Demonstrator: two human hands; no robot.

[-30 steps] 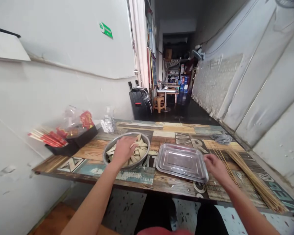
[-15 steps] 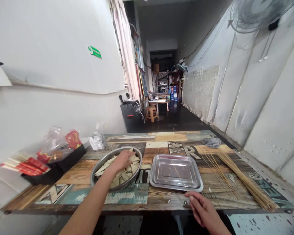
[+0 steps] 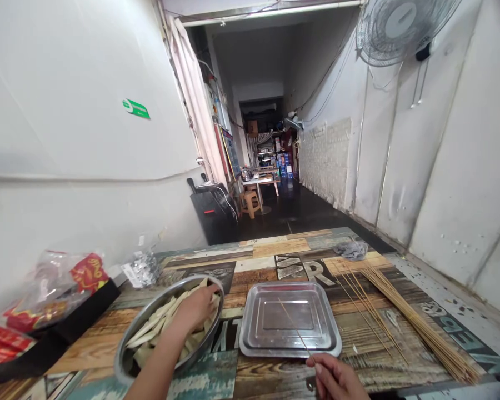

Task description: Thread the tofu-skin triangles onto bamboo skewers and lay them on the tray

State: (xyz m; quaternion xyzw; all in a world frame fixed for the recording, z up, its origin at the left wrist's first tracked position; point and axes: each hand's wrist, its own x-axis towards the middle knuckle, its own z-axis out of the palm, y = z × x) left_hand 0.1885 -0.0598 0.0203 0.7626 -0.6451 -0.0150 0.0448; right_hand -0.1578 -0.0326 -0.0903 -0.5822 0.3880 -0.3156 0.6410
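Note:
A round metal bowl [image 3: 123, 355] on the left holds many pale beige, flat folded pieces [image 3: 158, 322], which look like tofu skin. My left hand [image 3: 194, 308] reaches into it, fingers curled down on a piece at its right side; the fingertips are partly hidden. My right hand [image 3: 331, 378], low at the front of the table, pinches the near end of a thin wooden skewer [image 3: 294, 325]. The bare skewer slants up and left over a shiny metal tray [image 3: 289, 351]. No piece shows on it.
Several loose skewers [image 3: 369, 311] and a thick skewer bundle [image 3: 425, 325] lie right of the tray. A grey cloth [image 3: 352, 250] is behind them. At left stand a black box [image 3: 77, 319] with red packets and a clear plastic bag [image 3: 141, 268]. The table [image 3: 270, 372] is wood-patterned.
The view has shifted, so the table sits lower and further left. My left hand remains in the bowl, now nearer its right rim. My right hand still holds the skewer over the tray.

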